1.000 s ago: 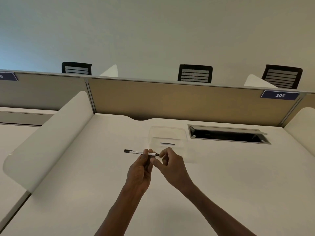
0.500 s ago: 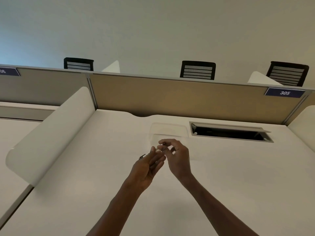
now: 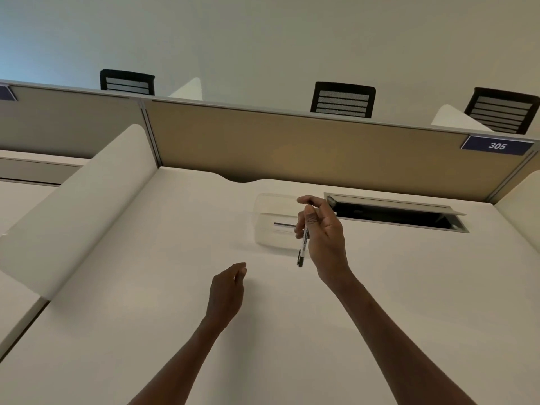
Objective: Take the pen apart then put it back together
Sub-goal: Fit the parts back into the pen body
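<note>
The right hand (image 3: 323, 235) pinches the pen (image 3: 304, 245) upright above the clear tray (image 3: 270, 226); the left hand (image 3: 226, 290) hangs loosely curled, holding nothing.

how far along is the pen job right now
Partly apart, it seems: a thin dark part lies in the clear tray. The right hand grips the pen, pointing down; the left hand holds nothing. Whether this is disassembly or rebuild, I cannot tell.

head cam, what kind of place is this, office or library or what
Most likely a shared study or office hall with numbered desk bays. A tan divider panel carries a blue tag reading 305, mesh-backed chairs line the far side, and the white desk has a cable hatch.
</note>
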